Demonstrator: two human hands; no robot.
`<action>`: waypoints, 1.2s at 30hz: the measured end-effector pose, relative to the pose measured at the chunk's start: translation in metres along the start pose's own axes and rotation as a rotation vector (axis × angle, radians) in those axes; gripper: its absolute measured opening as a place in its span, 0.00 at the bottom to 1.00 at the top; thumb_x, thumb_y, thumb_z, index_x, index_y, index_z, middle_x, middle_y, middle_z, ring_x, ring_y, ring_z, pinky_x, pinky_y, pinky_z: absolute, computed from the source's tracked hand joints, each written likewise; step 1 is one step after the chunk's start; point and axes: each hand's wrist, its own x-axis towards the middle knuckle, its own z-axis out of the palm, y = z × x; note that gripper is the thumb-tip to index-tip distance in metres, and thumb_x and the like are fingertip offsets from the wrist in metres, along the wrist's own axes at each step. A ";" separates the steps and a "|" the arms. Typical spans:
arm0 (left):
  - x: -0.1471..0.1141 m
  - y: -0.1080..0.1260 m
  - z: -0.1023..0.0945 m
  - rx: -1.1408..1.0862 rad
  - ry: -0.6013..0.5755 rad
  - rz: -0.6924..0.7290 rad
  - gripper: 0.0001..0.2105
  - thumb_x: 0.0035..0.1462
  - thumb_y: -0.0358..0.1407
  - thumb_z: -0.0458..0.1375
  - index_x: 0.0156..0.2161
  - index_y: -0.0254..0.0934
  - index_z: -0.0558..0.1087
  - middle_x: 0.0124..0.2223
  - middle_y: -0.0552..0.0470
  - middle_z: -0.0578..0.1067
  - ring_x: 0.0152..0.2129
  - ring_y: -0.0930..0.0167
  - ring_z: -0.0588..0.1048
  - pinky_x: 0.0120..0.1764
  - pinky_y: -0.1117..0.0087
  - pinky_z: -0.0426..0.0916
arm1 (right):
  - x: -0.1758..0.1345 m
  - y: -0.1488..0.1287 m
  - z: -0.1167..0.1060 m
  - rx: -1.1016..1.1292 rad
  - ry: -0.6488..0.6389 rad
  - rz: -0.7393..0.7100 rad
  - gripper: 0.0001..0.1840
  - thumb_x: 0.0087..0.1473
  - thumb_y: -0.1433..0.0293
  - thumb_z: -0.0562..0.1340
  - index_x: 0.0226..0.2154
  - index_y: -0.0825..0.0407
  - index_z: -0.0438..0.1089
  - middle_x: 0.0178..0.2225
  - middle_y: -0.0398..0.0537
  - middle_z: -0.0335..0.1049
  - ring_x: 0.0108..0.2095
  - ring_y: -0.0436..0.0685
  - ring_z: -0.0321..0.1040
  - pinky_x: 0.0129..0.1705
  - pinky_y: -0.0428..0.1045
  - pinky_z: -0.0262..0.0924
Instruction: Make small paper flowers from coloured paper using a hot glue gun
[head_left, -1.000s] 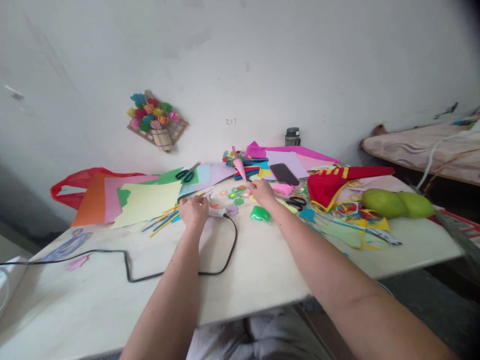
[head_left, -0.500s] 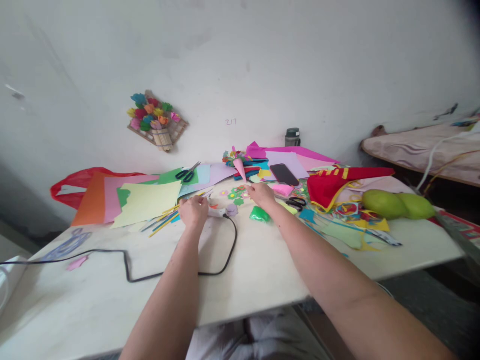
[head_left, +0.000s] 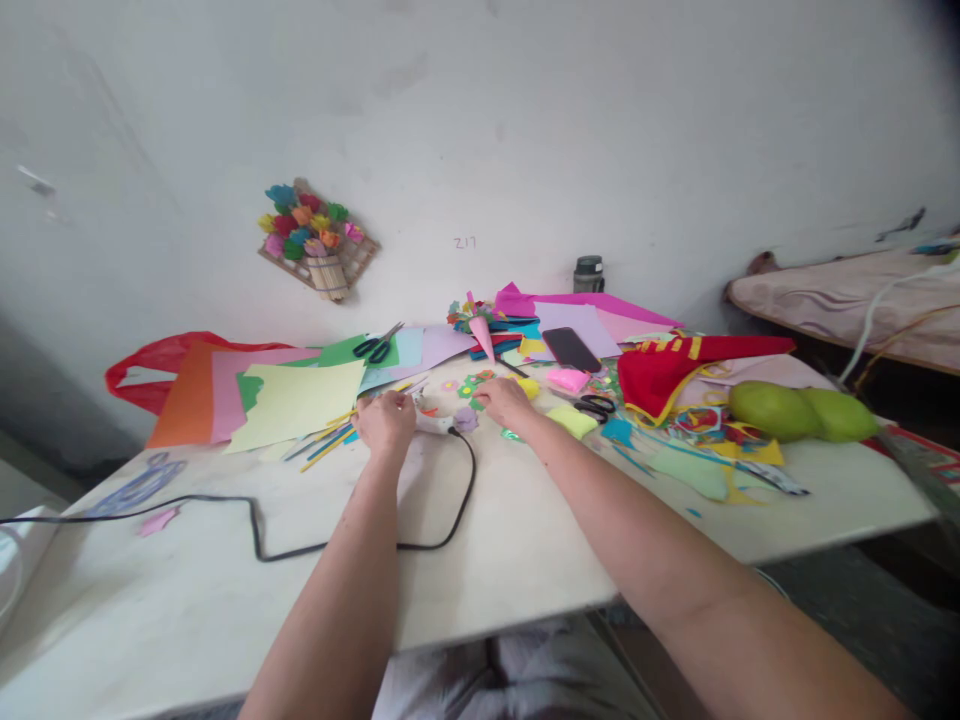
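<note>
Toward the middle of the table my left hand (head_left: 385,421) is closed, fingertips pinched; whatever sits between them is too small to make out. Just right of it lies a white glue gun (head_left: 435,425) with a black cord (head_left: 471,485), its front partly behind the hand. My right hand (head_left: 504,404) reaches in from the right, its fingers drawn together at the cut paper flowers (head_left: 466,388), mostly green. I cannot make out what they pinch. A lilac paper flower (head_left: 466,419) rests between the two hands. Under my right wrist, a shiny green packet (head_left: 512,435) is mostly hidden.
Coloured sheets (head_left: 300,400) and scissors (head_left: 379,345) lie at the back left, near thin sticks (head_left: 328,450). Behind the hands is a pink paper cone (head_left: 482,338) with flowers. To the right are a phone (head_left: 571,350), black-handled scissors (head_left: 596,405), red cloth (head_left: 652,375) and green fruits (head_left: 799,410).
My right hand has moved left and nearer, from beside the pink cone's tip to the green paper flowers, now covering most of the green packet. My left hand has barely moved.
</note>
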 end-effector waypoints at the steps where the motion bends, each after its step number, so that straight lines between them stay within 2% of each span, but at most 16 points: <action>1: 0.000 0.000 0.000 0.000 -0.001 0.001 0.14 0.49 0.42 0.49 0.34 0.41 0.75 0.33 0.46 0.75 0.45 0.61 0.63 0.45 0.59 0.55 | 0.000 -0.002 0.002 0.003 0.001 -0.028 0.14 0.52 0.69 0.53 0.39 0.48 0.72 0.40 0.47 0.71 0.41 0.54 0.65 0.41 0.47 0.54; 5: 0.000 0.000 0.001 -0.011 0.001 0.009 0.14 0.49 0.41 0.49 0.34 0.40 0.75 0.33 0.45 0.76 0.44 0.60 0.63 0.44 0.60 0.55 | 0.001 -0.008 0.009 -0.044 0.008 -0.057 0.14 0.53 0.67 0.53 0.37 0.49 0.72 0.38 0.48 0.72 0.39 0.55 0.65 0.40 0.47 0.54; 10: 0.000 -0.001 0.004 0.011 0.017 0.006 0.14 0.48 0.41 0.49 0.33 0.41 0.75 0.32 0.45 0.76 0.44 0.61 0.64 0.43 0.60 0.55 | 0.003 -0.016 0.011 -0.223 -0.033 -0.119 0.19 0.55 0.61 0.50 0.34 0.52 0.73 0.37 0.54 0.71 0.39 0.58 0.64 0.44 0.52 0.50; 14: 0.000 -0.001 0.005 0.030 0.033 -0.004 0.13 0.48 0.39 0.49 0.33 0.41 0.75 0.31 0.45 0.76 0.43 0.61 0.64 0.43 0.61 0.56 | 0.004 -0.017 0.013 -0.262 -0.088 -0.176 0.15 0.54 0.65 0.52 0.33 0.50 0.73 0.37 0.52 0.71 0.41 0.58 0.63 0.45 0.52 0.49; 17: 0.001 -0.001 0.002 0.055 0.024 -0.024 0.13 0.48 0.40 0.49 0.33 0.41 0.75 0.32 0.46 0.76 0.43 0.60 0.64 0.43 0.60 0.55 | 0.004 -0.016 0.015 -0.246 -0.081 -0.177 0.14 0.54 0.66 0.53 0.36 0.48 0.73 0.39 0.51 0.71 0.42 0.58 0.63 0.44 0.52 0.49; 20: 0.002 -0.004 0.000 0.076 -0.010 -0.071 0.12 0.48 0.40 0.50 0.33 0.42 0.75 0.36 0.46 0.75 0.44 0.59 0.63 0.43 0.59 0.56 | 0.003 -0.015 0.015 -0.226 -0.051 -0.176 0.13 0.53 0.66 0.54 0.37 0.47 0.72 0.39 0.49 0.71 0.42 0.57 0.63 0.45 0.52 0.49; 26: 0.006 -0.008 -0.002 0.067 -0.109 -0.124 0.14 0.47 0.40 0.50 0.39 0.42 0.72 0.42 0.44 0.73 0.44 0.58 0.66 0.43 0.58 0.58 | 0.001 -0.017 0.010 -0.243 -0.054 -0.145 0.18 0.55 0.64 0.50 0.32 0.51 0.73 0.35 0.52 0.72 0.38 0.58 0.66 0.42 0.52 0.51; 36: 0.008 -0.010 -0.002 -0.011 -0.290 -0.128 0.20 0.43 0.36 0.53 0.45 0.41 0.66 0.43 0.44 0.73 0.43 0.59 0.69 0.40 0.60 0.61 | -0.002 -0.018 0.005 -0.177 -0.047 -0.052 0.18 0.56 0.65 0.48 0.34 0.51 0.72 0.37 0.52 0.72 0.39 0.56 0.66 0.39 0.49 0.53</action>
